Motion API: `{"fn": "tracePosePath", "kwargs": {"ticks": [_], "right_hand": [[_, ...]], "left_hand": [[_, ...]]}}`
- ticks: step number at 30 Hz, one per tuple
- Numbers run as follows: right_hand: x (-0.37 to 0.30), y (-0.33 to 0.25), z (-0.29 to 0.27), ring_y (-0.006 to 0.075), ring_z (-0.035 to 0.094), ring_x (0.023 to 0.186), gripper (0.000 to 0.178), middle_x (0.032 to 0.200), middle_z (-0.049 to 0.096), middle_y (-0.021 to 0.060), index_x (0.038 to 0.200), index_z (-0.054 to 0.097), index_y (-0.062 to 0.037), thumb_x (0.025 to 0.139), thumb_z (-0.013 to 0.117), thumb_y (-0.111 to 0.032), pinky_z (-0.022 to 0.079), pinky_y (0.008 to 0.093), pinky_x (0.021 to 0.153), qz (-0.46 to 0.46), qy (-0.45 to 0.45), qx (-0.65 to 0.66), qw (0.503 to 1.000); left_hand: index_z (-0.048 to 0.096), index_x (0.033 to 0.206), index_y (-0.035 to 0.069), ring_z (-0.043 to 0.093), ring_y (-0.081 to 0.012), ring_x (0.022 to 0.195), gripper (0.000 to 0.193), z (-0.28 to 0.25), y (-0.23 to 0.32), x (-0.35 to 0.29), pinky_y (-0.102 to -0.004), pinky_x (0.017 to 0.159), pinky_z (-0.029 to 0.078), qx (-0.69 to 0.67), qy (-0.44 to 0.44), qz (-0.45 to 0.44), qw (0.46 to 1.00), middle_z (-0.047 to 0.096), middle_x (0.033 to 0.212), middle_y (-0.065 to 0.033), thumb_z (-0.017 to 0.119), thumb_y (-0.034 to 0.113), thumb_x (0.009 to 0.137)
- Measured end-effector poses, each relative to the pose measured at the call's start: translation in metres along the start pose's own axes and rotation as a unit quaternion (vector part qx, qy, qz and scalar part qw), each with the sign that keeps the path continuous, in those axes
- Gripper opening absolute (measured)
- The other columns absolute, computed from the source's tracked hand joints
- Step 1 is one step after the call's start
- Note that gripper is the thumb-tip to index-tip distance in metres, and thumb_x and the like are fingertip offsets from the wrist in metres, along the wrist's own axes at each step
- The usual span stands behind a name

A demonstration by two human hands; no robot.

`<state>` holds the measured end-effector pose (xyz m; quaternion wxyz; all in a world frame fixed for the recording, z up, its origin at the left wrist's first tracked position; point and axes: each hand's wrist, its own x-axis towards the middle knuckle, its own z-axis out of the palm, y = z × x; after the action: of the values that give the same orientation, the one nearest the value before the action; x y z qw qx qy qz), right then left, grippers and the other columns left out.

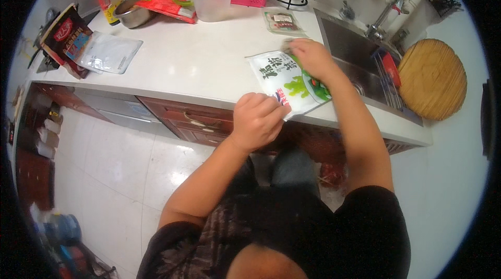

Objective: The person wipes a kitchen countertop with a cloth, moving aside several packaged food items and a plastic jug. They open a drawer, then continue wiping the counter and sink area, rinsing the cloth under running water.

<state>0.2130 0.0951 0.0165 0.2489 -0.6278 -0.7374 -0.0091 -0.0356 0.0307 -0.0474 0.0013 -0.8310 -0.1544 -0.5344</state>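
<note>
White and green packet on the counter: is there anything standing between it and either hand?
Nothing visible does. The left hand grips the packet directly at its near corner; the right hand is at its far end, contact unclear.

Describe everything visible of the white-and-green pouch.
White-and-green pouch: flat, glossy, plastic-looking, with dark lettering, bright green leaf artwork and a small red-and-blue mark. It lies slanted on the counter by the front edge, left of the sink. The left hand grips its near-left edge; the blurred right hand is at its far end. Whether it's open can't be told.
</note>
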Motion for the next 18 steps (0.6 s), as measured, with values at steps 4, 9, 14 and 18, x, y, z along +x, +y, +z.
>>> {"fn": "tracePosePath", "kwargs": {"ticks": [4, 9, 14, 18], "right_hand": [[-0.011, 0.070, -0.019, 0.0344, 0.064, 0.117, 0.029, 0.121, 0.069, 0.0192, 0.115, 0.071, -0.0020, 0.096, 0.058, -0.020, 0.049, 0.0374, 0.103, 0.086, 0.042, -0.106, 0.990], [-0.031, 0.007, -0.051, 0.0348, 0.063, 0.118, 0.028, 0.126, 0.067, 0.0193, 0.117, 0.070, -0.0012, 0.097, 0.055, -0.015, 0.048, 0.0401, 0.104, 0.027, 0.104, -0.080, 0.991], [-0.043, -0.082, -0.003, 0.0355, 0.060, 0.122, 0.038, 0.138, 0.061, 0.0154, 0.124, 0.067, -0.0052, 0.087, 0.062, -0.005, 0.048, 0.0424, 0.105, -0.193, -0.081, -0.047, 0.977], [-0.024, -0.084, 0.016, 0.0361, 0.061, 0.118, 0.035, 0.139, 0.061, 0.0148, 0.123, 0.067, -0.0056, 0.089, 0.059, -0.009, 0.049, 0.0420, 0.102, -0.145, -0.061, -0.033, 0.987]], "left_hand": [[0.075, 0.097, 0.018, 0.061, -0.0200, 0.080, 0.034, 0.001, -0.003, -0.001, -0.0364, 0.072, 0.045, -0.016, 0.006, 0.000, 1.000, 0.066, 0.090, 0.0027, 0.073, 0.012, 0.063], [0.075, 0.095, 0.017, 0.061, -0.0203, 0.080, 0.032, 0.003, -0.002, -0.003, -0.0369, 0.071, 0.046, -0.016, 0.018, -0.020, 1.000, 0.066, 0.089, 0.0021, 0.072, 0.013, 0.063], [0.074, 0.093, 0.016, 0.060, -0.0211, 0.079, 0.030, 0.004, 0.002, -0.005, -0.0372, 0.071, 0.045, -0.008, 0.018, -0.021, 1.000, 0.064, 0.088, 0.0011, 0.071, 0.013, 0.063], [0.072, 0.093, 0.014, 0.058, -0.0223, 0.080, 0.028, 0.008, 0.004, 0.000, -0.0375, 0.072, 0.044, -0.017, 0.017, -0.003, 1.000, 0.060, 0.085, -0.0005, 0.071, 0.013, 0.064]]}}
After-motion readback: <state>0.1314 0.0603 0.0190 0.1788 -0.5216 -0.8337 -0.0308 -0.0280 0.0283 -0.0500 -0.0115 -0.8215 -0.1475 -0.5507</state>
